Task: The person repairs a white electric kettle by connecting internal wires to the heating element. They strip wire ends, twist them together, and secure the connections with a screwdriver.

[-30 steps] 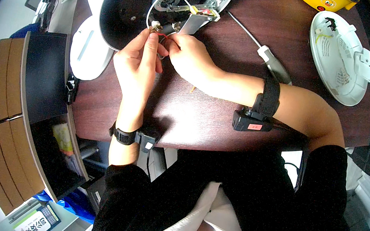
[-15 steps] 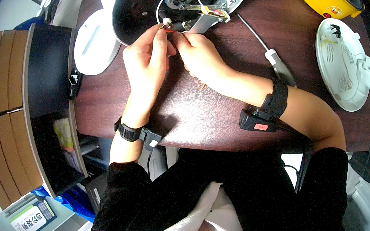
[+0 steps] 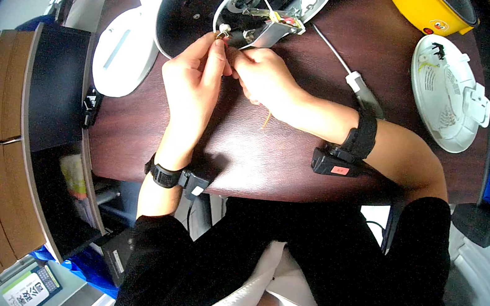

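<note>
My left hand [image 3: 196, 74] is closed in a pinch on a thin wire, right beside a small white connector [image 3: 224, 28] at the rim of the opened appliance housing [image 3: 180, 15]. Against it, my right hand [image 3: 265, 74] has thumb and fingers closed on an orange wire, whose loose tail [image 3: 266, 119] shows below the palm. The fingertips hide where the wires meet. Inside the dark round housing are a metal bracket [image 3: 268, 34] with coloured wires and a white wire [image 3: 220, 5] looping over a round part. The housing lies on its side.
A screwdriver [image 3: 355, 81] lies right of the housing, beyond my right forearm. The vented white oval cover [image 3: 445, 112] rests at the right, a yellow pot [image 3: 424, 12] behind it. At left are a white lid [image 3: 119, 73] and a shelf with brown boxes [image 3: 0, 87].
The view has shifted slightly. Both hands stay at the same spot by the connector; more of the orange wire tail shows below my right hand.
</note>
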Tool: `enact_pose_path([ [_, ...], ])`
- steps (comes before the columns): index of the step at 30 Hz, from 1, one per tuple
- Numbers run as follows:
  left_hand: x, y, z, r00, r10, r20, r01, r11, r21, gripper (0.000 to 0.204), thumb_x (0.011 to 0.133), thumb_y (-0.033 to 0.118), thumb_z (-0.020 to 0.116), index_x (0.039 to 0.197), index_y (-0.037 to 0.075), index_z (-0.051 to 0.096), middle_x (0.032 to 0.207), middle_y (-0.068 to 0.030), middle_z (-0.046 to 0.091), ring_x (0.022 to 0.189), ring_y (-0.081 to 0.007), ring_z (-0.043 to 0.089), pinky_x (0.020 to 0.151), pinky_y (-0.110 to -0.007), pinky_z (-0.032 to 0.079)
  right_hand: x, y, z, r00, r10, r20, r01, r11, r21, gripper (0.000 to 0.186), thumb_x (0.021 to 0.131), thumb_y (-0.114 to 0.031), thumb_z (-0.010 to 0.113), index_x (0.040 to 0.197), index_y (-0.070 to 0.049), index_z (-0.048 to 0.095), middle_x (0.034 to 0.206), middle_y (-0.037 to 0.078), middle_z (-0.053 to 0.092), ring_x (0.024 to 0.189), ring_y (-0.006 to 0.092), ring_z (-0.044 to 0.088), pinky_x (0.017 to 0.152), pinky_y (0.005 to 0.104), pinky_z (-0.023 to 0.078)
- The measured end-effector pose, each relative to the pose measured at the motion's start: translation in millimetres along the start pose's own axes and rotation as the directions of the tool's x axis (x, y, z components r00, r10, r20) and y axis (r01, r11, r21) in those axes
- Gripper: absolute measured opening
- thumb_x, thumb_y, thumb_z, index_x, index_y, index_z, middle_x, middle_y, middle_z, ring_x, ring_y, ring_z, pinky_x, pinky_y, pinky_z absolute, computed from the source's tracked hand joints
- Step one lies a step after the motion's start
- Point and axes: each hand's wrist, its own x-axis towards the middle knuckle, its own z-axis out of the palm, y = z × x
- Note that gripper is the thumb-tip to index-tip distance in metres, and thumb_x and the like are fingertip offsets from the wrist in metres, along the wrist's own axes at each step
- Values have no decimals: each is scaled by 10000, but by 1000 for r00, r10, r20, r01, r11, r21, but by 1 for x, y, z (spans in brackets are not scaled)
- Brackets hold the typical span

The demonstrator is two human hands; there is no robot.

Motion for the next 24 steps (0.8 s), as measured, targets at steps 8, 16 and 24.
enact_pose_path([
  [8,3,0,-2,998,60,2,-60,994,93,171,948,131,569,970,0,678,623,-96,640,579,-142,657,555,-282,493,-5,0,-4,992,59,108,-82,971,226,400,956,-328,527,705,-27,607,513,20,521,407,109,499,377,285,360],
  [16,4,0,-4,991,132,27,-135,978,162,180,953,128,528,1000,10,655,645,-128,629,608,-261,668,580,-346,504,-14,-16,-7,990,36,133,-50,993,108,369,1006,-289,462,794,-17,593,538,8,510,393,97,458,382,251,368],
  [24,3,-4,-7,986,165,12,-164,968,190,204,968,130,536,1041,-10,664,611,-82,612,559,-125,621,553,-272,480,-29,-35,-50,806,-490,331,580,546,-604,291,906,-213,577,720,9,609,610,187,609,558,350,624,543,437,506],
])
